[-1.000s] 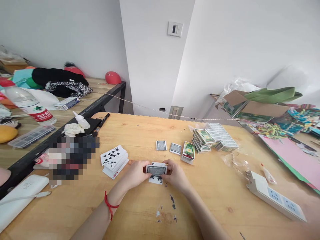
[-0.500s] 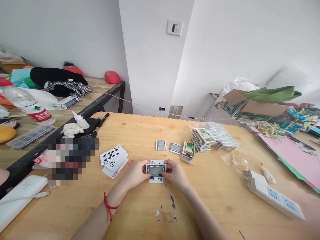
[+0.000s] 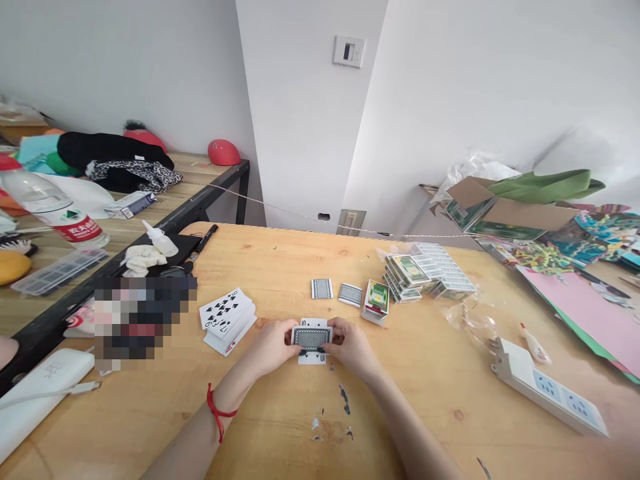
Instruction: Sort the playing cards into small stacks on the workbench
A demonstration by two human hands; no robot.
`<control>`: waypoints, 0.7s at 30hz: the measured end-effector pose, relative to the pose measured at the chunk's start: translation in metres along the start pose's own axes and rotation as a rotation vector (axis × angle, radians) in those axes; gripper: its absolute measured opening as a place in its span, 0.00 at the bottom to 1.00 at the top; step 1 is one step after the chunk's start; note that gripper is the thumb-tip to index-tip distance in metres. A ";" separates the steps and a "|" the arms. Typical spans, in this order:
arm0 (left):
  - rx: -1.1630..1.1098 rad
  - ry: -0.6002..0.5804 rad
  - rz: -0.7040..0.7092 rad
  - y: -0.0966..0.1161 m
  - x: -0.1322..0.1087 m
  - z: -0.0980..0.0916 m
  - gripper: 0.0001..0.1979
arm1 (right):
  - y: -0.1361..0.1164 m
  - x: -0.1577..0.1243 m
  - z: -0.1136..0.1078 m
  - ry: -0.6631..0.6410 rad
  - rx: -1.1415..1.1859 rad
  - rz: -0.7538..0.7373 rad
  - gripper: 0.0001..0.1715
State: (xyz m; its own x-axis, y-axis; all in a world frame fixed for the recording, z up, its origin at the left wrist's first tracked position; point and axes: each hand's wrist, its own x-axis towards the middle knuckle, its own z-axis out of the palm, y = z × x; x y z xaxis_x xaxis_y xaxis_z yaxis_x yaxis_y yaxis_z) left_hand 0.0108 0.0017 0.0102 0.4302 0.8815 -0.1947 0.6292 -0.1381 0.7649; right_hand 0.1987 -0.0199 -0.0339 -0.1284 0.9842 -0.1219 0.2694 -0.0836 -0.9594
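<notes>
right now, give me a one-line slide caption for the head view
Left hand and right hand grip a face-down card packet above a wooden table, with fanned face-up cards lying nearby.

A power strip (image 3: pixel 550 392) lies apart from boxed decks (image 3: pixel 407 272) (stacked).

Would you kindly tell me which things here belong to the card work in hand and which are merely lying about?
Belonging: left hand and right hand gripping the deck; face-up card beneath it; fanned cards; face-down piles; upright card box; stacked card boxes.
Lying about: power strip; glue bottle; water bottle; power bank; marker.
</notes>
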 end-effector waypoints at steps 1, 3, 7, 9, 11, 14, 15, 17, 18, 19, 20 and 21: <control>0.008 -0.004 -0.002 0.001 0.000 0.000 0.11 | 0.000 0.000 0.000 -0.006 0.000 -0.002 0.15; 0.025 -0.004 0.005 0.001 0.000 -0.001 0.11 | -0.001 -0.001 -0.001 -0.018 -0.010 -0.009 0.16; 0.045 0.002 0.006 0.001 0.000 -0.001 0.09 | -0.004 -0.003 -0.001 -0.025 -0.062 -0.016 0.16; 0.035 0.000 0.006 0.001 -0.001 0.000 0.09 | -0.006 -0.004 0.000 -0.032 -0.105 -0.024 0.16; 0.024 -0.002 0.008 0.001 -0.001 0.001 0.09 | -0.009 -0.005 -0.001 -0.037 -0.163 -0.036 0.16; -0.002 0.022 0.019 0.001 -0.003 0.002 0.11 | -0.014 -0.006 -0.002 -0.017 -0.286 -0.060 0.14; -0.010 0.035 0.030 0.001 -0.003 0.002 0.12 | -0.016 -0.007 -0.002 -0.009 -0.328 -0.070 0.13; -0.013 0.049 0.054 0.001 -0.003 0.004 0.14 | -0.020 -0.008 -0.003 -0.002 -0.389 -0.093 0.11; -0.002 0.048 0.063 0.000 -0.003 0.004 0.15 | -0.021 -0.008 -0.003 -0.004 -0.408 -0.102 0.11; 0.016 0.045 0.068 0.000 -0.003 0.004 0.14 | -0.021 -0.008 -0.003 -0.006 -0.422 -0.108 0.09; 0.033 0.039 0.067 -0.001 -0.003 0.005 0.13 | -0.021 -0.008 -0.004 -0.007 -0.430 -0.109 0.08; 0.042 0.030 0.060 -0.002 -0.003 0.005 0.12 | -0.020 -0.008 -0.004 -0.008 -0.432 -0.104 0.07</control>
State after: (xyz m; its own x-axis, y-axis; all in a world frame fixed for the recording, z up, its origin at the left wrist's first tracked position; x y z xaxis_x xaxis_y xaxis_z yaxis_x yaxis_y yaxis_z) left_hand 0.0118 -0.0028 0.0066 0.4489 0.8841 -0.1300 0.6294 -0.2096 0.7483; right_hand 0.1978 -0.0252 -0.0132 -0.1829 0.9826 -0.0335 0.6286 0.0907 -0.7724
